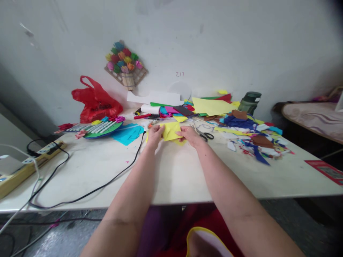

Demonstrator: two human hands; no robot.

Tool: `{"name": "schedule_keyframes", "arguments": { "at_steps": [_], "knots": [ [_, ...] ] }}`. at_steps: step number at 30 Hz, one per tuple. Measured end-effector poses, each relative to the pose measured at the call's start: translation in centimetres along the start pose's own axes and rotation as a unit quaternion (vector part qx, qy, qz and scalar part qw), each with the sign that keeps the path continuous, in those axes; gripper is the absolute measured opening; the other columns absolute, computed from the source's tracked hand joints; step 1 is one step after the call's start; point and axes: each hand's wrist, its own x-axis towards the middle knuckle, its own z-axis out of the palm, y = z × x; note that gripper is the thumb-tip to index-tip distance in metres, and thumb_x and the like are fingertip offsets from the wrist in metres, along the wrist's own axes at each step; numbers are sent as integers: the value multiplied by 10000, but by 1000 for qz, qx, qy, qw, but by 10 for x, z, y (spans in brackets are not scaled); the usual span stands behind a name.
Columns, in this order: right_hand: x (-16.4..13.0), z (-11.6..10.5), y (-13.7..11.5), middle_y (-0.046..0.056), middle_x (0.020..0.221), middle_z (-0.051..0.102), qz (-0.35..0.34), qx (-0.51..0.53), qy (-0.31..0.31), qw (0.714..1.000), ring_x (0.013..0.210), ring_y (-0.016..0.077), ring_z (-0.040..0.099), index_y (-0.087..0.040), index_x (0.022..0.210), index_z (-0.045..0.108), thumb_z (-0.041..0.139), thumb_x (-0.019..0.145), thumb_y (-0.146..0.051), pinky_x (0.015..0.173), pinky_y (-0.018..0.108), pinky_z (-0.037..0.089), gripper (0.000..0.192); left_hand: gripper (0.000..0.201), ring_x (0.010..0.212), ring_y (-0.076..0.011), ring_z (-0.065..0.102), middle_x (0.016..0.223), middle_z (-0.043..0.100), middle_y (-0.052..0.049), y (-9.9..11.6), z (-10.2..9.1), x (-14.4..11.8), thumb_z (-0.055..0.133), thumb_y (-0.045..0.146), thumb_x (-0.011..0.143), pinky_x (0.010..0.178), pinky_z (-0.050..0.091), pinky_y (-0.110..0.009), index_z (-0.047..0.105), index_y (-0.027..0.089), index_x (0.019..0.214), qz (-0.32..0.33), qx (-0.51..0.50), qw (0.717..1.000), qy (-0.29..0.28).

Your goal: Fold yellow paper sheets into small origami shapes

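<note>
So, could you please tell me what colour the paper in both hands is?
Yellow: the paper shows best in the head view.

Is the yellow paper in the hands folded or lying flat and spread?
Partly folded: the yellow paper shows an angled crease, pinched at both ends by the left hand and right hand.

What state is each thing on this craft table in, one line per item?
Yellow paper: folded, gripped by both hands.
Left hand: pinching the paper.
Right hand: pinching the paper.
Scissors: lying on table, untouched.
Red bag: slumped against wall.
Black cable: trailing across table.
</note>
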Motion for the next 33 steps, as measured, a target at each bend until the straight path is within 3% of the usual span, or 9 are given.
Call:
{"name": "schedule_keyframes", "arguments": {
  "at_steps": [9,15,21,25,33],
  "knots": [
    [1,0,0,-24,567,591,-20,-7,38,999,410,56,444,-156,635,593,729,603,-307,369,179,378,205,356,550,-84,547,606,559,31,2,2,-2,724,415,569,576,477,-230,501,156,667,-12,-71,997,-38],
    [1,-3,1,-22,549,577,-17,-33,8,999,451,73,464,-152,603,590,745,569,-281,378,177,368,205,437,628,-111,605,727,646,-7,10,-6,-5,775,313,518,609,483,-236,601,144,882,-44,-66,993,-84],
    [-2,-3,-1,-19,590,606,-6,-50,-29,998,494,93,504,-162,642,619,716,601,-263,396,184,387,145,324,573,-96,572,647,620,-5,8,-11,-2,774,308,516,556,452,-214,598,124,718,-50,-2,993,-110],
    [-1,-2,1,-25,573,585,-4,-56,-12,998,513,102,519,-172,652,613,653,667,-277,404,183,393,113,322,522,-92,548,566,570,19,8,-11,-2,780,284,499,518,445,-214,528,138,635,-54,17,993,-105],
    [4,-3,7,-23,586,592,-13,-51,-11,999,512,104,529,-169,679,626,660,658,-279,425,191,405,116,353,559,-117,586,620,611,5,6,-12,-4,772,259,516,521,456,-221,557,154,776,-75,1,983,-169]
  ]
}}
